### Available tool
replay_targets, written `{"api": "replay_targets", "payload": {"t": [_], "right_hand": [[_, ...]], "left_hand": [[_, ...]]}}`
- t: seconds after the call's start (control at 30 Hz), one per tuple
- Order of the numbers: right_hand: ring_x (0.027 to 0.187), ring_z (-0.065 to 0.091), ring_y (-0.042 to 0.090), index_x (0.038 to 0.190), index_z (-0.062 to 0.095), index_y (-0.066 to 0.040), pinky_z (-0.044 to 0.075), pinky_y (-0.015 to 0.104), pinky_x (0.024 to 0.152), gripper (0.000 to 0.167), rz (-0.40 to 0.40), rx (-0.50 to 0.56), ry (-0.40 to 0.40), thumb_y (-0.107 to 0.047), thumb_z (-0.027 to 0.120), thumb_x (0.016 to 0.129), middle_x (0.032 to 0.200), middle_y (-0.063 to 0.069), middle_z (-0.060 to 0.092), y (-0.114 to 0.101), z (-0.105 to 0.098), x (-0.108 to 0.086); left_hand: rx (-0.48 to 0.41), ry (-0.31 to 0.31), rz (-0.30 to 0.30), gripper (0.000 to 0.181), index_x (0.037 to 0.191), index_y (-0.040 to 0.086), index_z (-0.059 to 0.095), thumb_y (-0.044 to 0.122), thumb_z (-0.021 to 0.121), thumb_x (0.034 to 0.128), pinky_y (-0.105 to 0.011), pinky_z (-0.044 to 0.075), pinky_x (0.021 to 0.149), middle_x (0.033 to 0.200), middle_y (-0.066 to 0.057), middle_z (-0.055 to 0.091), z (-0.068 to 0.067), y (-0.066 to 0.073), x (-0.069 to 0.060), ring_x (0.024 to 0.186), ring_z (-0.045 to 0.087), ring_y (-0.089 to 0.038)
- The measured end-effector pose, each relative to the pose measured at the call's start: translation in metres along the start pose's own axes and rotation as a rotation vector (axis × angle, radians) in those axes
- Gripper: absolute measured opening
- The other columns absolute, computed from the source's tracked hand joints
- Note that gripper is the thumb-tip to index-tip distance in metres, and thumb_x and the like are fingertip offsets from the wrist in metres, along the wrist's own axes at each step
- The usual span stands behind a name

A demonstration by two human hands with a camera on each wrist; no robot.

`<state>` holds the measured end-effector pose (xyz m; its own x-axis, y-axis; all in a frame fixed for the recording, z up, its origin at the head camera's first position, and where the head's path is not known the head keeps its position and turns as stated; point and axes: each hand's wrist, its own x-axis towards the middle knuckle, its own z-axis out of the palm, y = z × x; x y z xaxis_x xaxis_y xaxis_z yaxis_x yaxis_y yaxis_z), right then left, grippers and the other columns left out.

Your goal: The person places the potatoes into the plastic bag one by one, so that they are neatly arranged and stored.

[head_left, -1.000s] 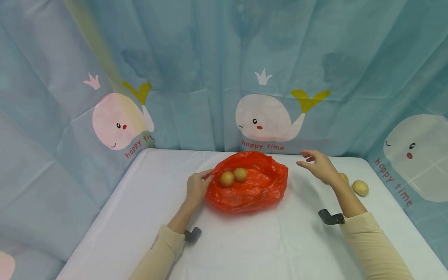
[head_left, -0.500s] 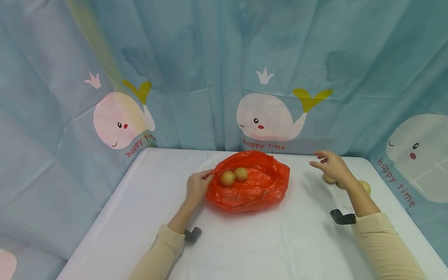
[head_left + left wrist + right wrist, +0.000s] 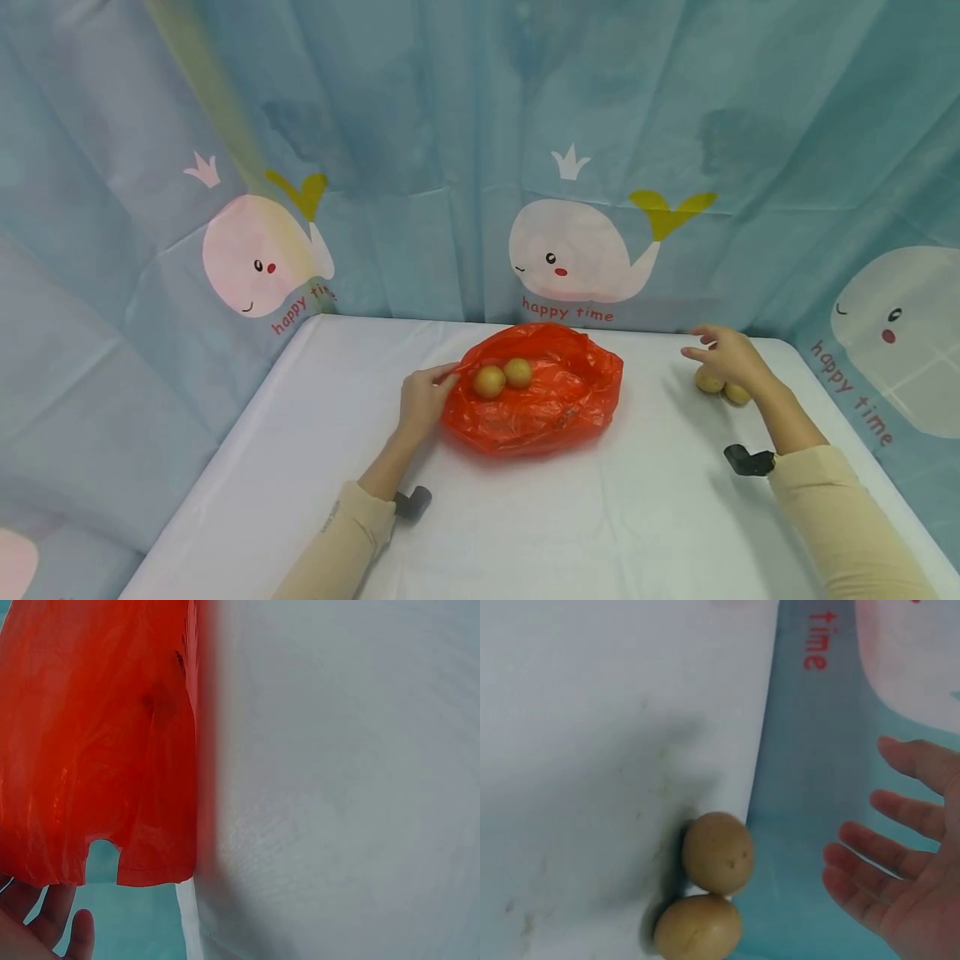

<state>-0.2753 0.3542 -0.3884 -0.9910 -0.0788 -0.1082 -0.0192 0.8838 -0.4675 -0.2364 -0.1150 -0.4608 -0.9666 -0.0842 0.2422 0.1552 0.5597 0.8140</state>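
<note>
A red plastic bag (image 3: 555,412) lies with its mouth spread, and two round yellowish potatoes (image 3: 489,382) sit in its left part. At the bag's left rim, my left hand (image 3: 423,404) pinches the plastic between thumb and fingers; the left wrist view shows that hand's fingers (image 3: 52,915) by the bag's edge (image 3: 97,765), partly hidden. My right hand (image 3: 731,358) is above two potatoes (image 3: 708,381) at the table's right, fingers spread and holding nothing. In the right wrist view the hand (image 3: 915,862) stays apart from these potatoes (image 3: 718,853), which touch each other.
The white table (image 3: 517,533) has a blue curtain (image 3: 420,242) with printed whales behind it and at its sides. A black device is strapped at each wrist, the left one (image 3: 412,504) low over the table and the right one (image 3: 748,460) near the sleeve.
My right hand has moved to the right, away from the bag and over the potatoes; a potato seen earlier at the far right is now hidden by the arm. My left hand stays at the rim.
</note>
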Motion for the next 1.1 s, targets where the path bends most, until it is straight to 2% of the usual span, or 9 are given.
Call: {"api": "replay_targets", "payload": {"t": [0.2, 0.47, 0.8, 1.1], "right_hand": [[0.119, 0.045, 0.052, 0.141, 0.038, 0.006, 0.048, 0.06, 0.088, 0.073, 0.053, 0.009, -0.035, -0.047, 0.057, 0.095, 0.136, 0.037, 0.042, 0.01, -0.001, 0.003], [0.122, 0.041, 0.054, 0.144, 0.035, 0.005, 0.043, 0.066, 0.092, 0.077, 0.126, 0.019, -0.091, -0.05, 0.056, 0.094, 0.138, 0.037, 0.039, 0.026, -0.002, 0.006], [0.123, 0.039, 0.054, 0.144, 0.032, 0.006, 0.042, 0.067, 0.094, 0.075, 0.198, 0.048, -0.144, -0.045, 0.056, 0.094, 0.14, 0.037, 0.034, 0.039, 0.001, 0.006], [0.121, 0.04, 0.055, 0.14, 0.035, 0.011, 0.041, 0.068, 0.095, 0.069, 0.183, 0.017, -0.166, -0.037, 0.055, 0.095, 0.137, 0.04, 0.036, 0.045, 0.005, 0.006]], "left_hand": [[-0.011, 0.0, 0.003, 0.025, 0.116, 0.01, 0.072, 0.019, 0.065, 0.0936, -0.04, 0.057, 0.091, 0.109, -0.009, 0.074, 0.0, 0.0, -0.001, 0.105, 0.068, -0.026], [-0.003, 0.0, -0.01, 0.026, 0.116, 0.009, 0.072, 0.02, 0.065, 0.0938, -0.038, 0.059, 0.088, 0.108, -0.009, 0.075, 0.0, 0.001, -0.002, 0.1, 0.068, -0.024], [0.002, 0.003, -0.004, 0.025, 0.116, 0.009, 0.072, 0.019, 0.065, 0.0939, -0.038, 0.058, 0.088, 0.108, -0.009, 0.075, 0.0, 0.001, -0.002, 0.1, 0.068, -0.025], [-0.003, 0.009, 0.004, 0.025, 0.115, 0.008, 0.073, 0.018, 0.065, 0.0935, -0.039, 0.058, 0.09, 0.107, -0.01, 0.075, 0.0, 0.001, -0.001, 0.101, 0.068, -0.025]]}}
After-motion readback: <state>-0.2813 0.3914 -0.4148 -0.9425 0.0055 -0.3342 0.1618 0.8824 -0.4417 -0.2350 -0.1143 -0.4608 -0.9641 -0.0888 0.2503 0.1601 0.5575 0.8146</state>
